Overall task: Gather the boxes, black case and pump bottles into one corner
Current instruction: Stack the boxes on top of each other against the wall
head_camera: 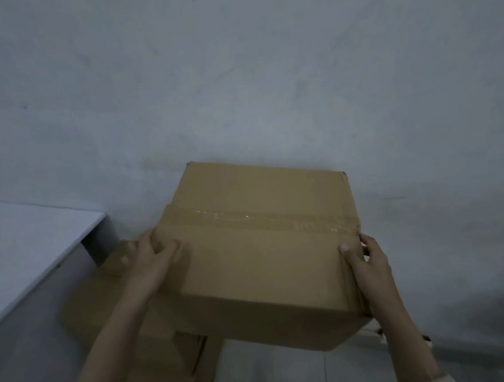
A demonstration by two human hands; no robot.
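A large brown cardboard box [259, 251], taped shut across its top, is held up in front of the grey wall. My left hand [153, 263] grips its left edge, thumb on the top face. My right hand [366, 263] grips its right edge, thumb on top and fingers round the side. Below and to the left lies a second, lower cardboard box [156, 360], partly hidden under the held box and my left forearm. No black case or pump bottle is in view.
A white table or cabinet [21, 250] stands at the left, its corner close to the lower box. The grey wall [265, 83] fills the view behind the boxes. Pale floor [276, 374] shows at the bottom middle.
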